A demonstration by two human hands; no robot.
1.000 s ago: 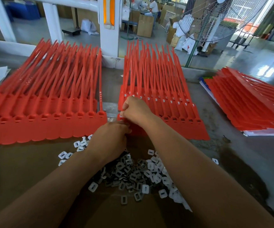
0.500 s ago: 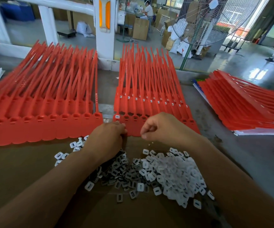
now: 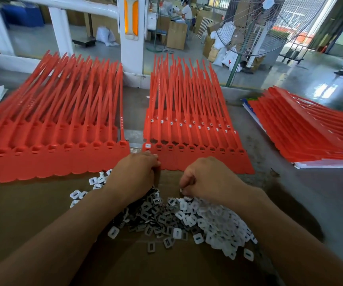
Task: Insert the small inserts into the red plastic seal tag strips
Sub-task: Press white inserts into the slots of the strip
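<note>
Right hand (image 3: 209,178) lowered to inserts (image 3: 218,219), pinching one.

Red seal tag strips (image 3: 191,120) fill the middle of the frame; lower centre, white inserts (image 3: 218,219) mix with darker, seemingly grey ones on brown cardboard (image 3: 32,213).

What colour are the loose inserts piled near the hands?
The inserts are mostly white, some grey; head view.

Lighting: bright daylight from upper right; glare patch on the floor (image 3: 327,90). Shadows: soft, under the forearms (image 3: 53,240) on the worktop (image 3: 310,178). Optics: wide-angle bending at edges, slight softness throughout.
</note>
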